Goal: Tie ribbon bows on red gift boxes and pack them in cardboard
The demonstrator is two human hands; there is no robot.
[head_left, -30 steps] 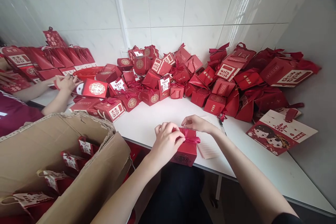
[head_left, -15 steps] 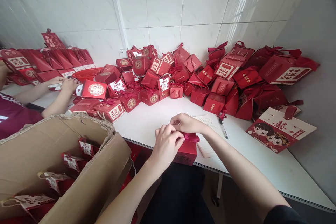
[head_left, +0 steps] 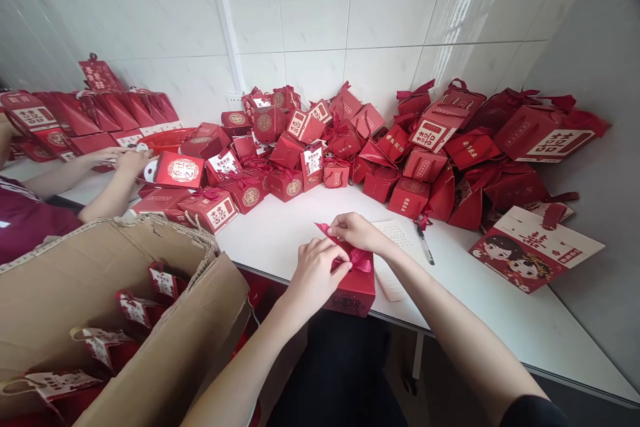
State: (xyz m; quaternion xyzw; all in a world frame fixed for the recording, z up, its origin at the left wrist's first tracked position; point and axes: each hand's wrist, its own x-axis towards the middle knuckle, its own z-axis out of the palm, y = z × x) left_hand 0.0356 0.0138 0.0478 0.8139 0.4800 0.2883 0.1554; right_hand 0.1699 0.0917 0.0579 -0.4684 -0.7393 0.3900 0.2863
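A red gift box stands at the table's near edge, with a dark pattern on its front. On its top lies a shiny crimson ribbon, partly covered by my fingers. My left hand is at the box's left side, thumb and forefinger closed on the ribbon near the middle of the top. Just beyond it, my right hand pinches the ribbon toward one tail, whose pointed end sticks out to the left past the fingertips. Whether a knot sits under the left fingers is hidden.
Red gift boxes are heaped along the wall. A pen and a written sheet lie right of my hands. At right stands a red-and-white box. A cardboard carton holds red boxes at left; a co-worker's hands work beyond.
My right hand has shifted slightly, and a ribbon tail now shows past its fingertips. The ribbon on the box's right side has drawn inward. My left hand has barely moved.
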